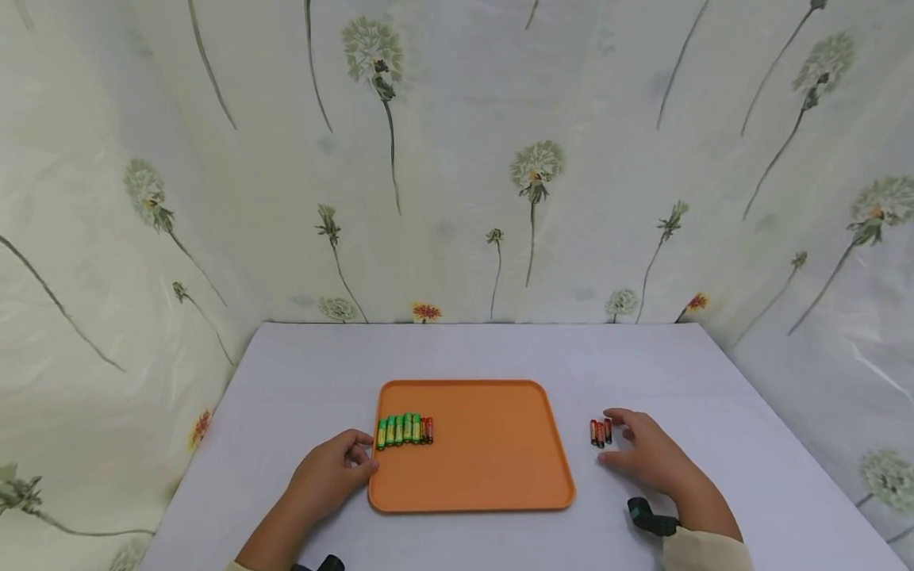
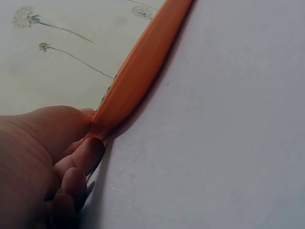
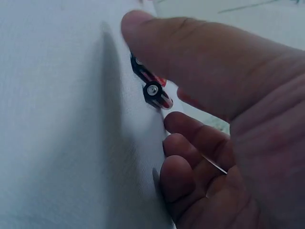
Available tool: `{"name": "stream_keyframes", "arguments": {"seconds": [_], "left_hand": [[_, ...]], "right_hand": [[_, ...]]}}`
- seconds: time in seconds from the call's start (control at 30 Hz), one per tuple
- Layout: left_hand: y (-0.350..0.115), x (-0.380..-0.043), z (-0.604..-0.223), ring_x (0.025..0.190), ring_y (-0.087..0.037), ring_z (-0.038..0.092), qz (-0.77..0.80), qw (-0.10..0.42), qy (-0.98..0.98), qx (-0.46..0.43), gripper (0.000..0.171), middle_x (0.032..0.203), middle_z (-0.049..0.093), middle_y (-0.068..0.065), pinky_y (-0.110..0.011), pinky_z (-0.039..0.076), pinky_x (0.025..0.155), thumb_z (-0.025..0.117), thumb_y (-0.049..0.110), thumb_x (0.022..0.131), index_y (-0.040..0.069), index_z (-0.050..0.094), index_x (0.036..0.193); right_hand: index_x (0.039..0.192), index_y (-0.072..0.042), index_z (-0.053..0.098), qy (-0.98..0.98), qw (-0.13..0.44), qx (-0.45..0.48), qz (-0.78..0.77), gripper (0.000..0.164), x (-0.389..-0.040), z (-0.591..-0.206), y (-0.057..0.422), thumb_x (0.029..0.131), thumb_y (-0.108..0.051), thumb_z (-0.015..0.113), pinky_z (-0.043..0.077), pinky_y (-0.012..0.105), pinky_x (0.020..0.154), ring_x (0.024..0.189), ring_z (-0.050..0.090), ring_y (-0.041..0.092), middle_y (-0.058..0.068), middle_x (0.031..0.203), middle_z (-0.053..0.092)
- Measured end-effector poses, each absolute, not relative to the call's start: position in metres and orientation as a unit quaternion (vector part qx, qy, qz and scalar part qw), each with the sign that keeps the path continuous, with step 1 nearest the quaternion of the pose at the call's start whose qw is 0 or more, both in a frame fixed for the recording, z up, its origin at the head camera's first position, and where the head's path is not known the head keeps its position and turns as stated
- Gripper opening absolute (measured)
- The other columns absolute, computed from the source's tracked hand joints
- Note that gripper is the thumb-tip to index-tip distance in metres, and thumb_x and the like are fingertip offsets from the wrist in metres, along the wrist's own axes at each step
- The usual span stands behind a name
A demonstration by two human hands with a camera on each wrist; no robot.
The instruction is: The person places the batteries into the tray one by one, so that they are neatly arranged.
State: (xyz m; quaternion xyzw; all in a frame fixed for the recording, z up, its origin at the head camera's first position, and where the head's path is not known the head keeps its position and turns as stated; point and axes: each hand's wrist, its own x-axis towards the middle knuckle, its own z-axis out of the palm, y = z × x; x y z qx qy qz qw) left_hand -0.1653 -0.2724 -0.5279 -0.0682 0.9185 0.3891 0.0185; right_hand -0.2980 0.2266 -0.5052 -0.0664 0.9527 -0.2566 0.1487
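Note:
My left hand (image 1: pixel 324 476) grips the left rim of an orange tray (image 1: pixel 493 456); in the left wrist view the thumb lies against the tray wall (image 2: pixel 138 71) with fingers curled beside it. Inside the tray, along its left side, several green batteries (image 1: pixel 399 429) stand in a row with two thinner red batteries (image 1: pixel 427 430) at its right end. On the white table to the right lie three small red-and-black batteries (image 1: pixel 601 433). Around their right side my right hand (image 1: pixel 653 456) has thumb and fingers spread apart. The right wrist view shows a battery end (image 3: pixel 152 89) between thumb and fingers, partly hidden.
A white-covered table (image 1: pixel 314 373) bears everything. Behind and beside it hangs a pale curtain (image 1: pixel 457 159) printed with dandelions. Each wrist wears a dark device, such as the right one (image 1: pixel 650 519).

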Motion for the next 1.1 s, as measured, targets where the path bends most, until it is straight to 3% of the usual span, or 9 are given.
{"name": "stream_keyframes", "arguments": {"seconds": [0.33,0.6,1.1], "left_hand": [[-0.2735,-0.1661,-0.5282,0.069,-0.011,0.053,0.388,0.023,0.919,-0.069,0.033,0.083,0.064,0.015,-0.03,0.041,0.065,0.082,0.034,0.09,0.02,0.07,0.117],[-0.273,-0.1657,-0.5282,0.068,-0.009,0.053,0.388,0.015,0.919,-0.066,0.031,0.082,0.064,0.017,-0.029,0.041,0.066,0.082,0.033,0.09,0.021,0.07,0.117],[-0.2729,-0.1657,-0.5267,0.07,-0.01,0.053,0.383,0.018,0.921,-0.068,0.032,0.083,0.064,0.015,-0.03,0.041,0.067,0.082,0.032,0.09,0.02,0.07,0.117]], "right_hand": [[0.148,-0.003,0.052,0.961,0.116,-0.093,-0.234,0.077,-0.2989,-0.5094,0.2292,0.087,-0.035,0.087,0.045,0.063,0.104,0.124,0.056,0.039,0.02,0.139,0.058],[0.145,-0.002,0.055,0.962,0.105,-0.088,-0.237,0.064,-0.2986,-0.5109,0.2278,0.092,-0.026,0.082,0.045,0.062,0.105,0.123,0.056,0.038,0.021,0.139,0.058],[0.138,-0.005,0.059,0.964,0.111,-0.062,-0.233,0.054,-0.3,-0.5118,0.2277,0.094,-0.026,0.081,0.045,0.063,0.103,0.121,0.057,0.038,0.021,0.136,0.059]]}}
